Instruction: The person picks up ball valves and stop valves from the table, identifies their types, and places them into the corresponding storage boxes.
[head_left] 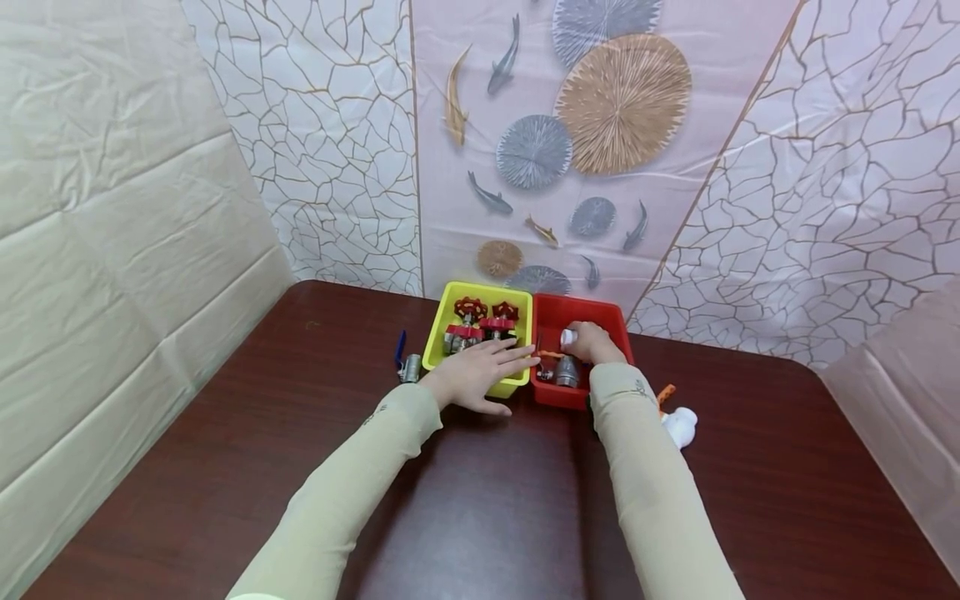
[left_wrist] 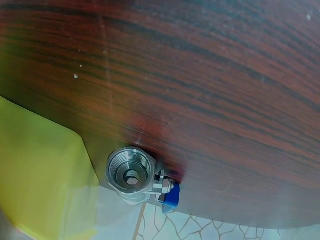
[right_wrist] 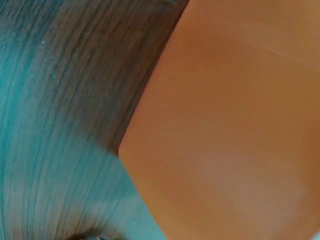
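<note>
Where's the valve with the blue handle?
In the head view, the blue-handled valve is on the table, just left of the yellow bin.

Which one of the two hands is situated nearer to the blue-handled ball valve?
The left hand: it is over the yellow bin, just right of the blue-handled ball valve. The right hand, holding a white fitting, is farther right, over the red bin.

Glossy wood-grain tabletop (head_left: 465, 517). Yellow bin (head_left: 513, 386), red bin (head_left: 559, 397): smooth plastic. Valve (left_wrist: 148, 184), low in left wrist view: shiny metal. Backdrop (head_left: 461, 192): creased cloth.
</note>
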